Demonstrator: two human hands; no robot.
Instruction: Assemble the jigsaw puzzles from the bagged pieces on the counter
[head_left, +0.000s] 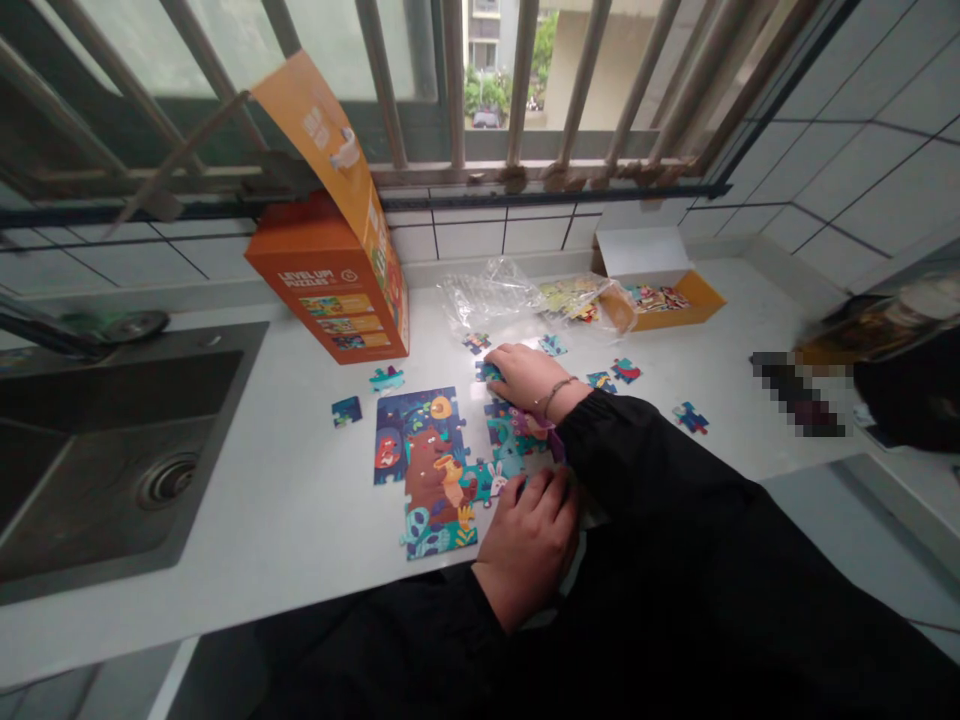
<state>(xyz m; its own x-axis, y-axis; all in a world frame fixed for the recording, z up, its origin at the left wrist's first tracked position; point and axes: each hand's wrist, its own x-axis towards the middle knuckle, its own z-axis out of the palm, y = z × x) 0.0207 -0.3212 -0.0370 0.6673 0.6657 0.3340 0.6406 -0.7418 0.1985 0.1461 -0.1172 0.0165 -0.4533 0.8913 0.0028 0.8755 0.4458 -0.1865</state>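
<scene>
right fingers [504, 358] on puzzle piece [484, 373] | left fingers [534, 490] near rabbit piece [496, 478] | bear puzzle section [429, 465] on counter [292, 490] | orange box [337, 290] behind

Right hand [525, 377] stretched out ahead, left hand [531, 540] tucked in nearer the body!
The right is palm down, fingers angled left, wrist [571, 402] ringed by a thin bracelet [552, 394]; the left arches, knuckles up, fingers bent, their tips hard to make out, black sleeves [667, 475] covering both forearms.
</scene>
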